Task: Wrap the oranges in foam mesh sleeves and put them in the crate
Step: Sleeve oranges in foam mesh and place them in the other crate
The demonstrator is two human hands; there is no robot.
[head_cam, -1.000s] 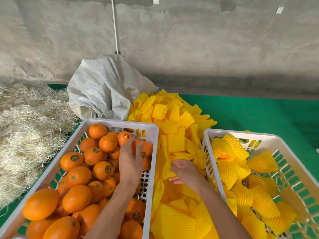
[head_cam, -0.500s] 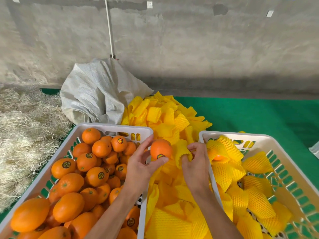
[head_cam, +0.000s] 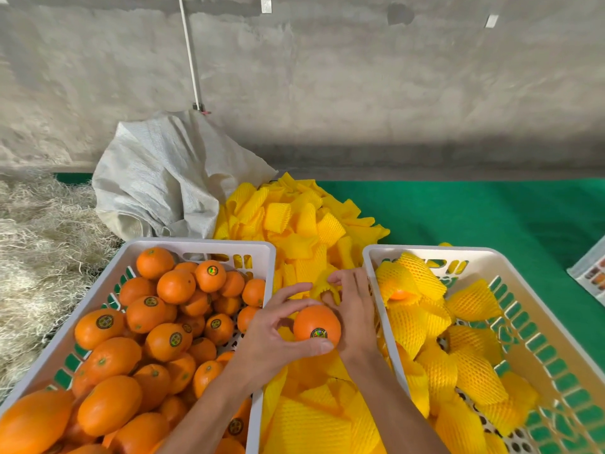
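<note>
Gripping a bare orange (head_cam: 316, 324) between curled fingers above and thumb below, the left hand (head_cam: 278, 335) reaches in from the lower middle, its forearm crossing the near right corner of the left crate (head_cam: 98, 290). The orange's round sticker faces the camera, and the fruit sits over the gap between the two crates, not in either. Pressed against the orange's right side, the right hand (head_cam: 355, 309) shows its back to the camera, wrist bent, forearm running down to the bottom edge. Its fingertips pinch a yellow foam mesh sleeve (head_cam: 322, 286) just beyond the orange; whether the sleeve touches the fruit cannot be told.

Beneath both hands lies a pile of loose sleeves (head_cam: 304, 231), filling the gap between the crates and spreading towards the wall. The left crate is heaped with unwrapped oranges (head_cam: 163, 322). The right crate (head_cam: 523, 306) holds wrapped oranges (head_cam: 458, 365) across its floor, one near its far left corner showing orange skin through an open sleeve end. Both crates rest on a green mat (head_cam: 491, 211). A white woven sack (head_cam: 163, 178) slumps behind the left crate, with straw (head_cam: 39, 250) along the mat's left edge.
</note>
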